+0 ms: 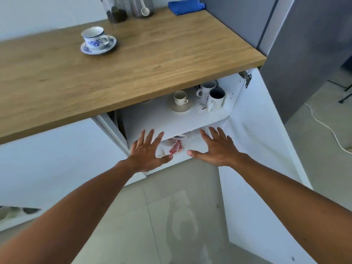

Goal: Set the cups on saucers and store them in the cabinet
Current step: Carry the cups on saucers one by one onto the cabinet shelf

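Observation:
A blue-patterned white cup (94,36) stands on its matching saucer (111,47) on the wooden countertop (152,60), far left. Below, the cabinet is open; on its white upper shelf (152,119) a small cream cup (180,97) sits on a cream saucer (180,109). My left hand (148,151) and my right hand (217,147) are both empty with fingers spread, held in front of the shelf's front edge, palms down.
Two white mugs (211,96) stand at the shelf's right end. A red-and-white packet (176,147) lies on the lower shelf between my hands. The cabinet door (266,159) hangs open on the right. Jars (118,10) and a blue cloth (185,5) sit at the counter's back.

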